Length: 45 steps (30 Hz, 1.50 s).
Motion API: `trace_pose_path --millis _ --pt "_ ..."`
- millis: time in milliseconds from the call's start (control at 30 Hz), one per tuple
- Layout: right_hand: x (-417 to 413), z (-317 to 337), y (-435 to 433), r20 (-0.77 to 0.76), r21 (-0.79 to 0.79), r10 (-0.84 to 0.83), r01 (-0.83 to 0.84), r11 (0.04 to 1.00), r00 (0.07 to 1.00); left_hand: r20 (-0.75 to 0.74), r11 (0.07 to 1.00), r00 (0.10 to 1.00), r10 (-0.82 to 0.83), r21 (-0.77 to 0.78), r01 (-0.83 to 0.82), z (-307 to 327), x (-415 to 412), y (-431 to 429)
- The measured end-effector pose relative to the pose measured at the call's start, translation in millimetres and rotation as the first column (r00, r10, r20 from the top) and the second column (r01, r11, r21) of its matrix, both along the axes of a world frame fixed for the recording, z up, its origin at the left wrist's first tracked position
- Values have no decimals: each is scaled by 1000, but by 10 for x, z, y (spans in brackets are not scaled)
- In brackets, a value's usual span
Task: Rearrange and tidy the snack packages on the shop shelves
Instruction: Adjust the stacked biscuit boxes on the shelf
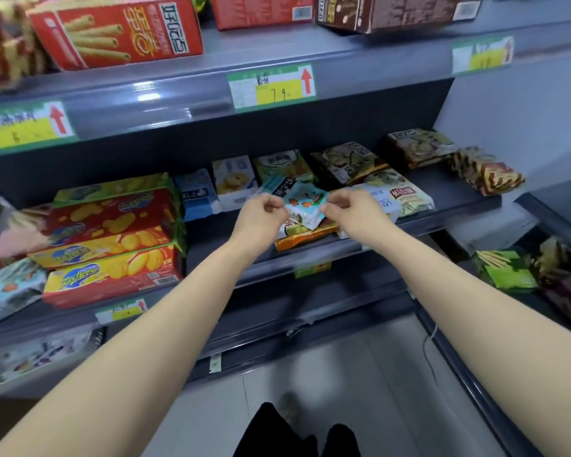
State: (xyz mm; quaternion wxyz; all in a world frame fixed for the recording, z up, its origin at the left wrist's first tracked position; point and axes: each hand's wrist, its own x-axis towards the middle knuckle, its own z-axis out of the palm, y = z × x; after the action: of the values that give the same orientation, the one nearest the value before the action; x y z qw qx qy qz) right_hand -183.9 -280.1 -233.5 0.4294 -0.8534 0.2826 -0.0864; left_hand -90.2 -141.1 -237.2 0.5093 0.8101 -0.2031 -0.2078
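At nine o'clock from our hands, the red and yellow biscuit boxes [112,245] are sitting in a stack that is reaching the front lip of the middle shelf [426,225]. Our left hand [261,214] is pinching the left edge of a light blue snack packet [305,204], with its fingers curled onto the wrapper. Our right hand [345,212] is pinching the right edge likewise, so both hands are clamped on the one packet. The packet is sitting over a loose pile mid-shelf, above an orange packet [305,239] that is poking past the lip at six o'clock. We cannot tell whether the two are touching.

We are judging this to be the pick-and-place step, with one stray packet coming off the heap. The next move is calling for choosing a slot and laying the packet flat and square.

Open room is lying at eight o'clock, on a bare strip of shelf [211,232] between the boxes and the pile. At twelve o'clock the upper shelf [195,94] is overhanging, so any lift is needing to be low. At three o'clock a white packet [384,201] is crowding our right hand, and beyond it a striped packet [485,174] is lying near the shelf's end.
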Motion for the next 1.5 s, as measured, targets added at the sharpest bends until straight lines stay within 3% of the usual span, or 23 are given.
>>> trace_pose_path --millis 167,433,667,767,900,1033,1167,1333,1500 --pt "399 -123 -268 4 0 4 -4 1000 1000 -24 996 998 61 -70 -62 -163 337 -380" --pt "895 -315 -621 17 -30 -13 14 999 1000 43 990 989 138 -40 -137 -411 782 -740" --pt "1148 -475 -812 28 -40 61 -59 997 998 192 985 967 166 16 -173 -560 945 -909" --pt "1243 -549 -916 -20 -121 99 -101 987 995 253 981 959 132 105 -162 -590 982 -987" --pt "1333 -611 -1049 -59 -179 127 -136 975 990 354 949 934 -47 307 -68 -644 1088 -1096" --pt "1426 -691 -1119 -59 -196 159 -168 966 985 338 907 922 -186 421 29 -696 1206 -1165" --pt "1511 -720 -1188 -94 -224 177 -194 955 980 426 829 883 -195 553 -84 -706 1292 -1158" --pt "1630 -694 -1227 -74 -171 238 -248 954 968 347 812 929 -128 575 -103 -694 1410 -1156" --pt "1800 -760 -1242 -145 -112 230 -247 963 962 182 830 982 -45 553 -65 -659 1500 -1284"
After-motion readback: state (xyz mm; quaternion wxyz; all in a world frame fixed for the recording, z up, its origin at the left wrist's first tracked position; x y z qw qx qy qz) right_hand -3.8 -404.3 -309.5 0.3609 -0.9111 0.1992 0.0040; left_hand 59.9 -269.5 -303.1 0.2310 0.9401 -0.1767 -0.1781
